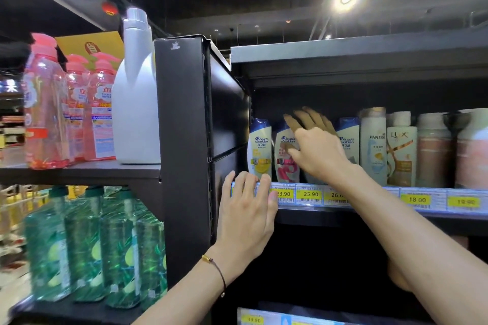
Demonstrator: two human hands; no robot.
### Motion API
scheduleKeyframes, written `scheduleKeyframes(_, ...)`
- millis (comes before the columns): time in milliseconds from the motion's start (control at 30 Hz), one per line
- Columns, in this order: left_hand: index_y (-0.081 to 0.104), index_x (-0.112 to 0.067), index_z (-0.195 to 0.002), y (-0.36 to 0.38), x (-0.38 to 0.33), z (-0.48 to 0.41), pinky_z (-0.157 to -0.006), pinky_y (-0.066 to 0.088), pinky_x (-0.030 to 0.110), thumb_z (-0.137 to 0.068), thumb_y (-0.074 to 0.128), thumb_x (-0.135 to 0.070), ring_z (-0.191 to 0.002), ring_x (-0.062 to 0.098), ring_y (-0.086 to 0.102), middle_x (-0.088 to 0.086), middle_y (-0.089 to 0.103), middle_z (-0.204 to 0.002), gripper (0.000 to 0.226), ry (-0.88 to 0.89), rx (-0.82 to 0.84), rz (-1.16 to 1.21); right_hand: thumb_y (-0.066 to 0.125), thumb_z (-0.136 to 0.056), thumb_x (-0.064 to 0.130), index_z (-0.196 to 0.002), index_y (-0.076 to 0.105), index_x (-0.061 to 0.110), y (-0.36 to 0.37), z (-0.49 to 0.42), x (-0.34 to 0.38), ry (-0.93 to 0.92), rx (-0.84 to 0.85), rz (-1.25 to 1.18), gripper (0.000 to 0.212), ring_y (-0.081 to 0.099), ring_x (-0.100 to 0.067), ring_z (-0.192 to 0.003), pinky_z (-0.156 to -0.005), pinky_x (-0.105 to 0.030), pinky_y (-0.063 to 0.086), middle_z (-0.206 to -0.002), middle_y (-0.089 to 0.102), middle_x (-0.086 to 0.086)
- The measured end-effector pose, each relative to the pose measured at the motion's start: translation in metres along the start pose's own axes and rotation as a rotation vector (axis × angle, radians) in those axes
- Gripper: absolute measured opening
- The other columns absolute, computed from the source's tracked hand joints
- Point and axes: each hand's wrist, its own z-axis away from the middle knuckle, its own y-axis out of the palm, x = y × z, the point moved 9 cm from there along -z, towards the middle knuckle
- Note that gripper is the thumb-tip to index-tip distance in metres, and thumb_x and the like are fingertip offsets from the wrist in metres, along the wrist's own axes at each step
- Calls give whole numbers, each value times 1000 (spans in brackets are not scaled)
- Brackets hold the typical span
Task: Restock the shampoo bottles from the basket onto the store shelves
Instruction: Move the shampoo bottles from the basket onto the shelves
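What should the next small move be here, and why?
Probably press the right hand slightly further into the gap between the pink-label bottle and the next blue-capped bottle, squaring that slot with the row. Its fingers reach deep into that gap, thumb on the pink-label bottle, while the left hand rests on the price rail. What sits under the palm is hidden.
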Motion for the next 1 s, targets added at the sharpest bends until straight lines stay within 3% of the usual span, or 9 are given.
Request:
scheduleKeyframes(67,55,-17,-119,-2,-1,-2,-115,34,49,-107,25,-40,-105,26,54,2,57,-107,40,28,36,-20,52,-97,41,-144,48,16,-9,12,4,24,-9,-16,54,43,-33,-138,-111,-49,39,-150,48,-12)
scheduleKeyframes(200,53,-15,-126,-14,3,3,-110,38,47,-104,31,-44,-111,27,53,4,59,-115,42,85,81,3,55,-96,38,-130,57,10,-24,39,17,12,-57,5,44,49,-35,-120,-94,-48,44,-128,59,-15)
scheduleKeyframes(367,51,-8,-131,-40,8,30,-106,44,41,-94,40,-34,-122,29,50,8,55,-128,47,161,101,148,65,-91,27,-129,61,3,-48,87,39,35,-133,-39,45,52,-38,-119,-97,-51,47,-125,61,-17)
scheduleKeyframes(633,64,-11,-109,-83,53,111,-91,51,44,-88,43,-30,-116,32,55,12,60,-125,36,227,106,283,61,-88,23,-123,61,2,-80,164,125,51,-224,-17,40,52,-37,-116,-93,-50,48,-123,61,-18)
scheduleKeyframes(833,66,-9,-107,-78,93,200,-86,49,45,-88,42,-30,-113,35,55,13,61,-121,37,224,198,272,55,-88,25,-125,61,3,-53,246,189,66,-124,-23,43,52,-37,-116,-87,-48,46,-125,59,-16)
scheduleKeyframes(1000,64,-8,-103,-38,120,289,-80,48,48,-88,37,-31,-103,37,55,14,61,-112,38,144,379,303,55,-90,19,-124,59,-1,8,334,214,110,56,-117,40,53,-41,-112,-90,-52,48,-124,59,-20)
